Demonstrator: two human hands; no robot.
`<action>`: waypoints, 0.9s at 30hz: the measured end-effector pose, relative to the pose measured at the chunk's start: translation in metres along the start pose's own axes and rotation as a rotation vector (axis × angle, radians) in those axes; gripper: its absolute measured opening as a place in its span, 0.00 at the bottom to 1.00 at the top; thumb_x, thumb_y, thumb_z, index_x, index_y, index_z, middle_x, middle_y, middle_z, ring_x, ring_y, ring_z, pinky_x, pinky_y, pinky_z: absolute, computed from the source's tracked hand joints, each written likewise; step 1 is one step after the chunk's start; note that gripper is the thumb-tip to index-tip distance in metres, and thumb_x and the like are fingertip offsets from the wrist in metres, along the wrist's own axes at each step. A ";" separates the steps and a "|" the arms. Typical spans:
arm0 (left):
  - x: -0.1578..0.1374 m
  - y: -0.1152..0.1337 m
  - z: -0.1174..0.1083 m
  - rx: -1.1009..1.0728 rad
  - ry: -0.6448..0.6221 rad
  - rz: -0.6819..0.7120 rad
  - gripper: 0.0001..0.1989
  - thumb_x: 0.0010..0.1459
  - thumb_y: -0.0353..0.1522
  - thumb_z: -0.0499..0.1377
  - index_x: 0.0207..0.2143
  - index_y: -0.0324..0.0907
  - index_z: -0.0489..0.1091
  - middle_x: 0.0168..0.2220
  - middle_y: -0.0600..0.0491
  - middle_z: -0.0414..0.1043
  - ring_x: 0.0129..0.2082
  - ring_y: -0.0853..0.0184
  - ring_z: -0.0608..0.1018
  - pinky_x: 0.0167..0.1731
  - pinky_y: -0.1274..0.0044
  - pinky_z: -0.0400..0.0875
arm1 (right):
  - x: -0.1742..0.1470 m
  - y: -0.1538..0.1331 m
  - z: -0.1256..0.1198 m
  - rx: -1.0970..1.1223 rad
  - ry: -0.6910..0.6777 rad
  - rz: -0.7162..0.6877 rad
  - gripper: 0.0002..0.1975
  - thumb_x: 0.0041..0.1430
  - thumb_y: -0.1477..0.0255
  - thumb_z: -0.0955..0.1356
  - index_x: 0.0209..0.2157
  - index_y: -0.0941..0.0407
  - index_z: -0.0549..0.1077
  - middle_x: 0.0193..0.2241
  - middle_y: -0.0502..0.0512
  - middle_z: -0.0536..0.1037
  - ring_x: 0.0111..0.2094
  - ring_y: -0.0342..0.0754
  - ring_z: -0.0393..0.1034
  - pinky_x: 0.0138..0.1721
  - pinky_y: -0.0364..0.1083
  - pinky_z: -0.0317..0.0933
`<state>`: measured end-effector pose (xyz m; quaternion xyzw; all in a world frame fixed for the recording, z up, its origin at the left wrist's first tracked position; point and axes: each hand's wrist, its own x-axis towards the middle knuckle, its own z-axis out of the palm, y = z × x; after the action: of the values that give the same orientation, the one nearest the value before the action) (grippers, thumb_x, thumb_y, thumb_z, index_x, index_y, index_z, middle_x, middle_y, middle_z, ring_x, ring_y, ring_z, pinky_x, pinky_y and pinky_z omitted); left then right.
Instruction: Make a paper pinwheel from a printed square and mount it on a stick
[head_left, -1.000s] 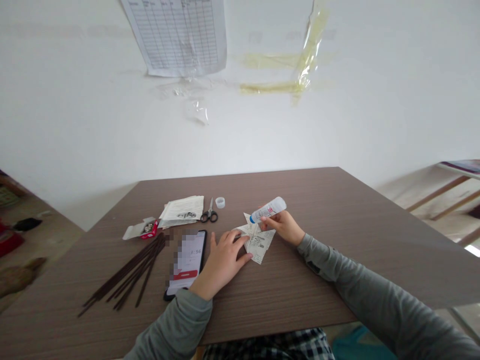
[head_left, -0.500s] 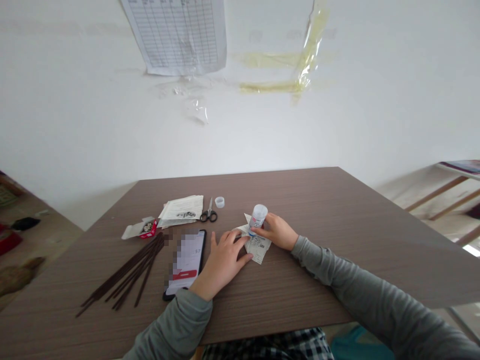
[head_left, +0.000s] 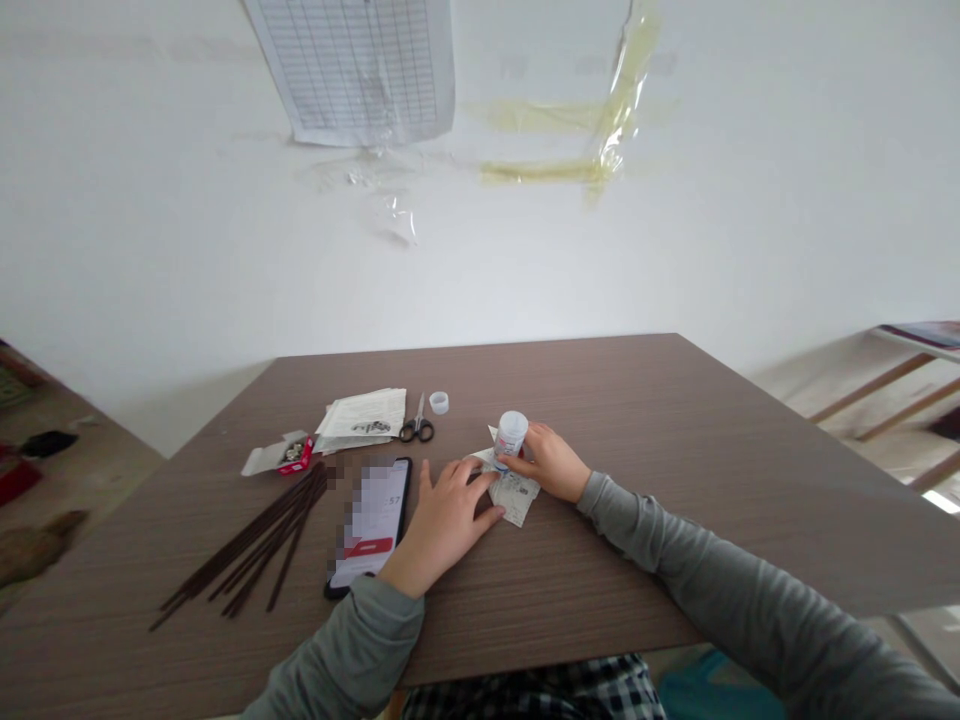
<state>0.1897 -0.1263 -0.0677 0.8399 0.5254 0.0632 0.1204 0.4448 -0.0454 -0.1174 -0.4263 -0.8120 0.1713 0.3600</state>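
Observation:
My right hand [head_left: 553, 462] is closed around a white glue stick [head_left: 512, 432], which stands nearly upright with its lower end against a printed piece of paper [head_left: 516, 500]. The paper looks folded or layered, with points sticking out. My left hand [head_left: 448, 515] lies with its fingers spread, fingertips resting on the paper's left edge. Where the glue stick meets the paper is partly hidden by my fingers. A translucent cap [head_left: 439, 403] sits apart on the table, behind my left hand.
Left of my hands lie a phone [head_left: 371, 530], several dark brown strips [head_left: 247, 545], and a small red box [head_left: 296, 453] of metal bits. Farther back are a paper stack [head_left: 361, 415] and scissors [head_left: 418, 425]. The brown table [head_left: 637, 390] meets a white wall.
My right hand and the glue stick have shifted slightly left over the paper. My left hand stays in nearly the same place.

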 end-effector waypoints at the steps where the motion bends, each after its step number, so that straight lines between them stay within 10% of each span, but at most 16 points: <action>1: 0.000 0.000 0.000 0.003 -0.003 -0.001 0.24 0.83 0.38 0.73 0.76 0.56 0.87 0.81 0.40 0.82 0.84 0.34 0.79 0.88 0.20 0.54 | 0.000 -0.001 0.000 0.002 -0.003 0.000 0.16 0.78 0.56 0.81 0.39 0.49 0.79 0.37 0.57 0.86 0.43 0.62 0.82 0.59 0.61 0.80; 21: 0.000 0.000 -0.001 -0.018 0.000 0.000 0.24 0.82 0.37 0.73 0.76 0.55 0.87 0.81 0.40 0.82 0.84 0.32 0.79 0.87 0.18 0.53 | -0.003 0.005 0.000 0.153 0.094 0.049 0.18 0.73 0.49 0.86 0.42 0.46 0.86 0.42 0.60 0.91 0.53 0.70 0.88 0.70 0.70 0.80; 27: 0.001 -0.006 0.006 -0.039 0.040 0.020 0.23 0.82 0.39 0.73 0.74 0.58 0.88 0.80 0.42 0.83 0.82 0.35 0.80 0.88 0.21 0.55 | -0.001 0.011 -0.009 0.440 0.239 0.147 0.24 0.71 0.50 0.84 0.60 0.48 0.91 0.52 0.62 0.97 0.56 0.70 0.92 0.68 0.70 0.85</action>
<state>0.1862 -0.1233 -0.0749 0.8413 0.5179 0.0912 0.1254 0.4578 -0.0404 -0.1184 -0.4130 -0.6736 0.3177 0.5241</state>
